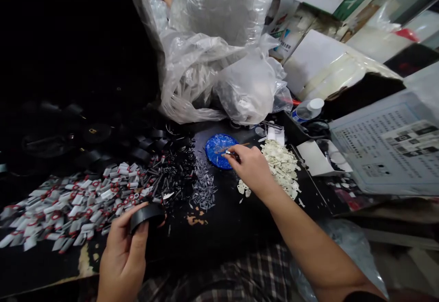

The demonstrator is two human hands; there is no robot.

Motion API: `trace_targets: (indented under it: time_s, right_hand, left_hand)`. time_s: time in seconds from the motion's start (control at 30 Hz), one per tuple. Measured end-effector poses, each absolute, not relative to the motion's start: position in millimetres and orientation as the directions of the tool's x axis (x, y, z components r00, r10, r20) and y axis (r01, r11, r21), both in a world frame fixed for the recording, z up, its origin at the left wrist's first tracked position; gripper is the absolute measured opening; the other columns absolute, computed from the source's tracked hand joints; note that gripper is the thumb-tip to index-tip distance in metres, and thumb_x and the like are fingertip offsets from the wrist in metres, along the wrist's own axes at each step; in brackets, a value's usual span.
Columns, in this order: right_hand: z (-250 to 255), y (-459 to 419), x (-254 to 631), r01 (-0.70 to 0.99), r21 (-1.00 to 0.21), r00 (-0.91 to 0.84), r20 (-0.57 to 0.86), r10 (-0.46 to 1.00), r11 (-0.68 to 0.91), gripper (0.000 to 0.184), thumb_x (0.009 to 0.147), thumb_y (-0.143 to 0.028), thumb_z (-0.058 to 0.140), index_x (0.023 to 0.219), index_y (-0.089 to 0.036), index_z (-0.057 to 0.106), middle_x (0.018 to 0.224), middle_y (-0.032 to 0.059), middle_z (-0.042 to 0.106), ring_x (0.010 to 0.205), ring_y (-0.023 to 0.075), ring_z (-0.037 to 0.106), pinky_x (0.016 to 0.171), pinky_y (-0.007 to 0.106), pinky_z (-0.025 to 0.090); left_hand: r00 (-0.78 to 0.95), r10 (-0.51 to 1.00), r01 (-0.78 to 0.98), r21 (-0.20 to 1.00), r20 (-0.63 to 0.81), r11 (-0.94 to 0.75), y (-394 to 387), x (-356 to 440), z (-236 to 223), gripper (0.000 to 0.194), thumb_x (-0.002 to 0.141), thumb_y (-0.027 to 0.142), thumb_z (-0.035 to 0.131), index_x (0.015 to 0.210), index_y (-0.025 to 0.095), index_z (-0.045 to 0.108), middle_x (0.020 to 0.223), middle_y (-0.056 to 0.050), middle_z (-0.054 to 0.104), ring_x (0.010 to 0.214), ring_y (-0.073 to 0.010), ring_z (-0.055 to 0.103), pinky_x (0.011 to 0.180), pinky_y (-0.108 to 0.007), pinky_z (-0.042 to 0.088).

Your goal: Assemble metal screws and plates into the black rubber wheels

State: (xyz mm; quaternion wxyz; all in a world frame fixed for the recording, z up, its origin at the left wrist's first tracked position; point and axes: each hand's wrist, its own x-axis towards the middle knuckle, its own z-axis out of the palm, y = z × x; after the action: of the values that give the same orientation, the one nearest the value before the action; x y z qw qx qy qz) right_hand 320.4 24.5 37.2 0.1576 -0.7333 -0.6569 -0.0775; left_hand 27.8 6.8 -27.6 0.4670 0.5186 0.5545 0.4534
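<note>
Your left hand (123, 251) is curled around a black round cap (147, 216), thumb and fingers gripping its rim, held just above the dark table (222, 229). Your right hand (252, 167) is closed in a pinch on a thin brush (235, 151), whose tip reaches over the blue dish (217, 151). Take that dish as your landmark: just right of it, behind your right hand, lies a heap of cream-white pieces (283, 164). Left of the dish sit small black and grey parts (192, 178), and farther left a wide spread of white-and-red pieces (78, 201). Behind the dish, clear plastic bags (219, 64) are piled up.
</note>
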Motion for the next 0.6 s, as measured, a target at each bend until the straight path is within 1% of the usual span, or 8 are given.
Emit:
trace_targets:
  time_s: [0.1,0.23,0.33,0.47,0.6]
  right_hand:
    - [32.0,33.2,318.8,0.994,-0.074,0.103,0.308,0.946,-0.084,0.011,0.089,-0.028,0.057,0.087,-0.019,0.062,0.084,0.0019,0.071,0.075,0.0181,0.062,0.069,0.030,0.030]
    - [28.5,39.6,318.6,0.994,0.001,0.102,0.294,0.950,-0.107,0.015,0.089,-0.027,0.054,0.082,-0.017,0.061,0.079,0.0043,0.070,0.070,0.0188,0.059,0.068,0.031,0.025]
    - [27.7,40.7,318.1,0.993,0.039,0.100,0.285,0.953,-0.116,0.016,0.089,-0.027,0.053,0.080,-0.017,0.061,0.075,0.0039,0.069,0.067,0.0181,0.057,0.068,0.031,0.023]
    - [26.8,41.1,316.5,0.990,0.048,0.115,0.290,0.950,-0.134,0.015,0.089,-0.026,0.052,0.081,-0.016,0.061,0.076,0.0047,0.068,0.067,0.0184,0.058,0.068,0.032,0.023]
    - [26.5,41.3,317.1,0.992,0.009,0.119,0.284,0.952,-0.126,0.016,0.089,-0.026,0.053,0.079,-0.016,0.061,0.074,0.0051,0.069,0.067,0.0186,0.058,0.069,0.032,0.024]
  left_hand:
    - [0.013,0.998,0.207,0.977,-0.057,0.053,7.2,24.8,-30.5,0.039,0.082,0.045,0.058,0.114,0.022,0.058,0.111,-0.006,0.064,0.106,-0.0275,0.059,0.099,-0.042,0.041]
    - [0.046,0.998,0.245,0.969,-0.034,0.022,7.6,24.3,-28.1,0.035,0.084,0.043,0.056,0.114,0.023,0.057,0.110,-0.005,0.063,0.104,-0.0262,0.059,0.097,-0.040,0.040]
    - [0.057,0.998,0.254,0.967,-0.019,0.004,7.8,24.7,-25.3,0.032,0.085,0.041,0.055,0.113,0.025,0.057,0.108,-0.004,0.062,0.102,-0.0244,0.058,0.093,-0.037,0.040]
    - [0.050,0.999,0.273,0.962,0.008,-0.021,8.2,26.3,-22.2,0.030,0.085,0.041,0.055,0.111,0.025,0.058,0.107,-0.003,0.063,0.100,-0.0238,0.058,0.091,-0.036,0.040]
    - [0.062,0.998,0.269,0.963,-0.001,-0.016,7.7,28.8,-18.7,0.031,0.086,0.040,0.054,0.112,0.024,0.056,0.105,-0.004,0.063,0.098,-0.0245,0.059,0.092,-0.038,0.040]
